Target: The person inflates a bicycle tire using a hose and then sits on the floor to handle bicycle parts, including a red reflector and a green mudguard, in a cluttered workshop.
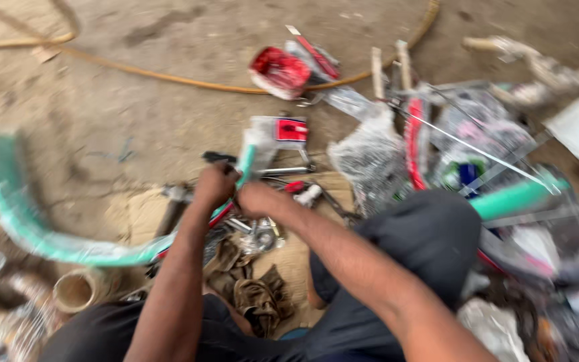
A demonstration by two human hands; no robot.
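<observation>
The left hand point(214, 186) is curled into a fist around a dark handle-like part where the teal bicycle frame tube point(28, 228) meets a short teal upright point(245, 165); the blur hides exactly what it grips. The right hand point(257, 199) sits just beside it at 3 o'clock, fingers folded down onto the same junction, knuckles toward the camera; whether it clamps anything cannot be told. Both forearms rise from the bottom edge and converge toward 12 o'clock, the left nearly straight up, the right slanting in from 5 o'clock across a dark-trousered knee point(423, 241). The teal tube runs its long axis from the hands out toward 9 o'clock, then bends up toward 11 o'clock at the far left. A second teal length point(517, 198) lies at 3 o'clock, pointing toward 2 o'clock. Just under the hands, at 6 o'clock, lie small metal parts point(263, 234) and a crumpled brown rag point(252, 295) on cardboard point(135, 211). A tape roll point(75, 289) lies at 8 o'clock. At 12 o'clock a red-and-white packet point(279, 70) rests on the dirt floor point(135, 100) beside a yellow hose point(169, 77); plastic-wrapped parts point(370, 161) pile up at 2 o'clock.
</observation>
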